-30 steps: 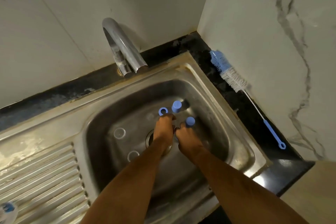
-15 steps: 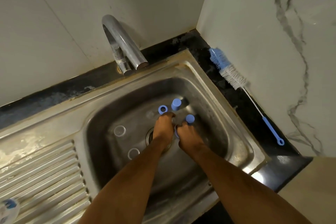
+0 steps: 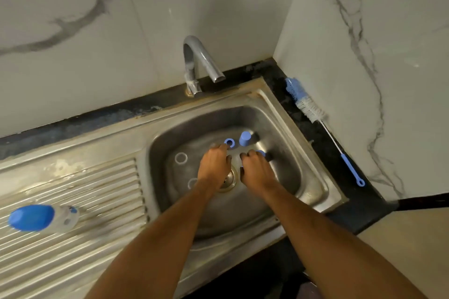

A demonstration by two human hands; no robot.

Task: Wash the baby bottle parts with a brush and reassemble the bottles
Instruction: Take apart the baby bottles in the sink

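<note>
Reaching into the sink (image 3: pixel 323 189), both hands low by the drain (image 3: pixel 229 178): left hand (image 3: pixel 213 165) with fingers curled at the blue ring (image 3: pixel 229 142), right hand (image 3: pixel 255 167) curled at a blue cap (image 3: pixel 261 152); actual grip on either hidden. Blue cup (image 3: pixel 245 138) upright behind. Brush (image 3: pixel 308 107) unmoved beside the wall. Newly in view since a second ago: bottle (image 3: pixel 41 217) lying on the drainboard (image 3: pixel 73 182).

blue cap (image 3: pixel 245 138) beyond hands, tap (image 3: pixel 201 60) overhanging basin
</note>
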